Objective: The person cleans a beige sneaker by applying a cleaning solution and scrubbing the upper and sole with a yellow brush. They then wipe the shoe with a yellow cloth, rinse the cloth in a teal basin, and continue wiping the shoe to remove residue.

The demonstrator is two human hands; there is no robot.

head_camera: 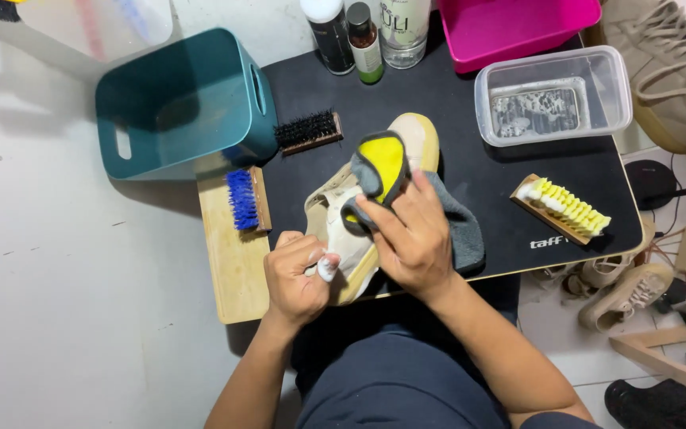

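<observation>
Landmark: the black mat (470, 171) on a low wooden board (232, 262).

Cream sneaker (343, 230) lay at the mat's near edge, toe pointing away towards the bottles. Left hand (299, 274) gripped its heel end at the mat's near-left corner, fingers curled tight around the shoe. Right hand (410, 234) sat over the shoe's middle, fingers bent and closed on a grey and yellow cloth (383, 171), pressing it against the upper; the grey part draped off the shoe's right side onto the mat.

On the mat: black-bristle brush (307, 131) at the left edge; yellow-bristle brush (561, 208) to the right, with some white foam at one end; clear rectangular tub (553, 95) at the far right, a little foamy liquid inside. Small white logo print at the mat's near-right corner.

Far edge of the mat: three bottles, one dark with a white cap (329, 32), one small brown with a green and white label (365, 44), one clear with pale lettering (404, 30). Beside them, a pink tray (518, 28).

Left of the mat: blue-bristle brush (244, 199) on bare board; teal bin (184, 99) tipped on its side.
</observation>
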